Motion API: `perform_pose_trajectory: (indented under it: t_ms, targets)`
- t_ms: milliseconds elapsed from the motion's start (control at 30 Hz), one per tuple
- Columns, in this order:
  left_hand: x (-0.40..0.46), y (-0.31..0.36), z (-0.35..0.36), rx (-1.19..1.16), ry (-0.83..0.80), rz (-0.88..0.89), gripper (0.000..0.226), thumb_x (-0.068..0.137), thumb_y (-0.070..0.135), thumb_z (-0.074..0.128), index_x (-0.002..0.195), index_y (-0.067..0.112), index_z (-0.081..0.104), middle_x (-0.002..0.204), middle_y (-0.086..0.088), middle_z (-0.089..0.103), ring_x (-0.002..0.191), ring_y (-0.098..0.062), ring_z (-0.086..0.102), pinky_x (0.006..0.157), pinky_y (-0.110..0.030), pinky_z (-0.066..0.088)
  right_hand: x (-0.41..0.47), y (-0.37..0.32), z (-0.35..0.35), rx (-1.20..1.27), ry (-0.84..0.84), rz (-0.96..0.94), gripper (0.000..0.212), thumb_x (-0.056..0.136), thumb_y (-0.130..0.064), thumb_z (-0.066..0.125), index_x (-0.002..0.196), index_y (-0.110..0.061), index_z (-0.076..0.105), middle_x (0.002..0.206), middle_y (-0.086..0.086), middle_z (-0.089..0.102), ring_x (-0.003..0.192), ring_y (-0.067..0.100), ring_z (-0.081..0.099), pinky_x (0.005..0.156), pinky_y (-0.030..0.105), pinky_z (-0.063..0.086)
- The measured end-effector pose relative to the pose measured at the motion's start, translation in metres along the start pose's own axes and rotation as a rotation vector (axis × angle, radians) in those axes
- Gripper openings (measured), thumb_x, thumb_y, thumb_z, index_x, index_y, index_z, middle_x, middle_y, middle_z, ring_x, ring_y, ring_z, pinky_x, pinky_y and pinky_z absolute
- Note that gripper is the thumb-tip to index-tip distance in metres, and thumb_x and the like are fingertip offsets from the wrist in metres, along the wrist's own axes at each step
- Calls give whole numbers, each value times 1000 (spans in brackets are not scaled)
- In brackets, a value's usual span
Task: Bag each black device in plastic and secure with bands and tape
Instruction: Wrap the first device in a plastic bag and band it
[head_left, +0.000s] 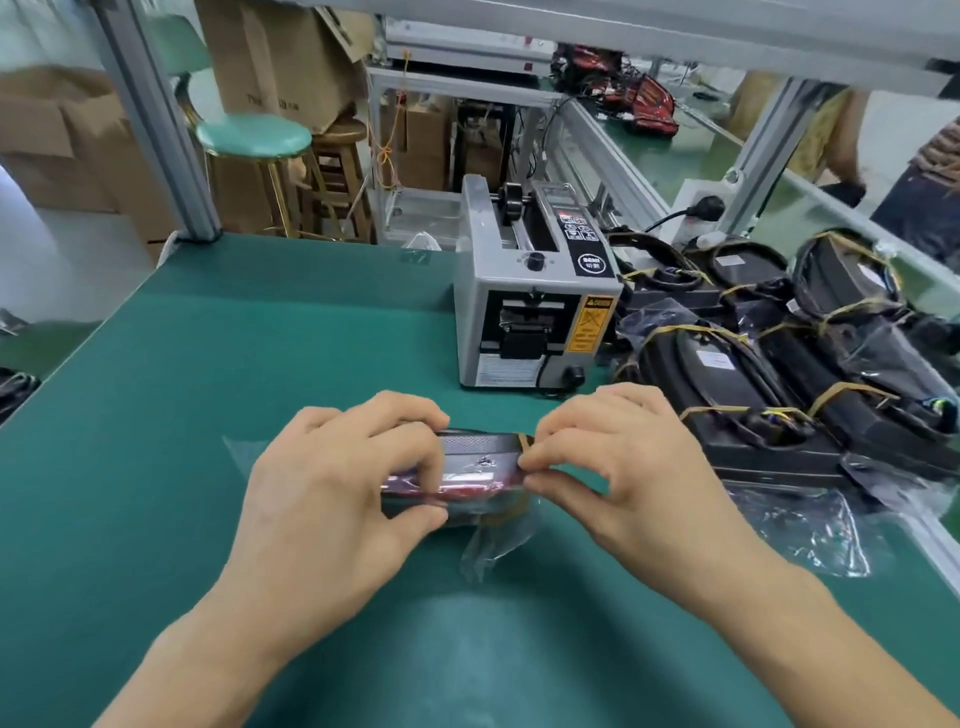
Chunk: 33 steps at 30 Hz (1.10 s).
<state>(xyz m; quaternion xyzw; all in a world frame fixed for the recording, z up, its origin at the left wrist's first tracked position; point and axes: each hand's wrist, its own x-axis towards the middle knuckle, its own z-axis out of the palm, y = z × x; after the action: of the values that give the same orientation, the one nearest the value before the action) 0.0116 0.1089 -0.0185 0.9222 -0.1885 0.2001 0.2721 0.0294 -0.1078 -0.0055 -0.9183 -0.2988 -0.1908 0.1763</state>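
Observation:
A black device (475, 467) with a red part, wrapped in clear plastic, lies on its edge on the green mat in front of me. My left hand (337, 488) grips its left end, fingers over the top and thumb below. My right hand (618, 467) pinches a yellowish rubber band (525, 442) that runs round the device's right end. Loose plastic from the bag (488, 545) trails out beneath. The device's left part is hidden under my left hand.
A grey tape dispenser machine (530, 306) stands just behind the device. A pile of bagged, banded black devices (769, 364) fills the right side. Empty plastic bags (810, 530) lie at the right front. The green mat (234, 364) stretches to the left, with stools and cardboard boxes beyond.

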Motion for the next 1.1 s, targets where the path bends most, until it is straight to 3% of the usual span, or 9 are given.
perform_pose_trajectory:
  t_ms: [100, 200, 333, 500, 600, 700, 833, 967, 1100]
  targets:
    - [3, -3, 0, 13, -30, 3, 24, 60, 36, 71, 64, 32, 48, 104, 28, 62, 79, -4, 45, 83, -5, 28, 0, 5, 7, 131, 14, 32, 13, 78, -26, 72, 90, -22, 74, 100, -11, 65, 93, 5, 56, 92, 35, 37]
    - [5, -14, -7, -220, -39, -84, 29, 60, 48, 66, 83, 37, 53, 104, 23, 66, 86, -6, 56, 85, -20, 44, -6, 12, 7, 517, 71, 276, 59, 71, -31, 78, 126, -33, 57, 133, -12, 51, 126, 1, 45, 109, 28, 34]
    - [4, -29, -14, -896, 353, -292, 51, 46, 23, 89, 92, 33, 68, 101, 13, 72, 94, -4, 68, 85, -21, 54, -13, 2, 20, 1085, -43, 584, 115, 49, -39, 85, 146, -39, 23, 145, -25, 40, 133, -9, 37, 117, 33, 29]
    - [-19, -17, 26, -1538, 486, -619, 47, 58, 18, 88, 98, 19, 62, 115, -13, 64, 99, -24, 64, 91, -49, 52, 9, -30, 36, 1093, -75, 411, 63, 69, -16, 84, 123, -34, 57, 110, -12, 70, 102, 4, 65, 86, 14, 48]
    - [-39, -24, 27, -1142, 592, -772, 49, 69, -25, 58, 95, 16, 54, 112, -12, 63, 93, -17, 61, 99, -38, 42, 11, -20, 30, 761, 0, 361, 54, 66, -14, 82, 113, -33, 65, 102, -14, 69, 99, 4, 63, 88, 23, 48]
    - [-53, -37, -2, -715, 851, -566, 50, 71, -11, 63, 98, 30, 53, 102, 15, 67, 96, -3, 60, 89, -19, 45, 13, -14, 26, 284, -49, 174, 58, 63, -21, 83, 117, -32, 65, 108, -21, 64, 105, 6, 56, 92, 33, 47]
    - [-48, -24, -16, -510, 480, -397, 39, 71, 44, 63, 110, 40, 56, 122, 18, 59, 120, 5, 49, 98, -5, 31, 14, -13, 30, 243, -112, 145, 58, 64, -19, 85, 118, -29, 65, 106, -23, 63, 103, 8, 55, 91, 33, 46]
    - [-44, -19, -4, -582, 170, -400, 67, 56, 52, 71, 120, 38, 55, 131, 23, 53, 126, 3, 44, 96, -1, 27, 22, -9, 24, 334, -204, 150, 61, 61, -17, 87, 115, -36, 64, 104, -28, 62, 105, 1, 52, 93, 26, 42]
    - [-38, -26, 5, -656, 166, -382, 54, 63, 48, 70, 115, 39, 60, 119, 23, 58, 113, 5, 52, 88, 2, 31, 39, -15, 23, 253, -327, 108, 58, 63, -23, 84, 114, -39, 63, 104, -24, 63, 102, 4, 51, 95, 33, 39]
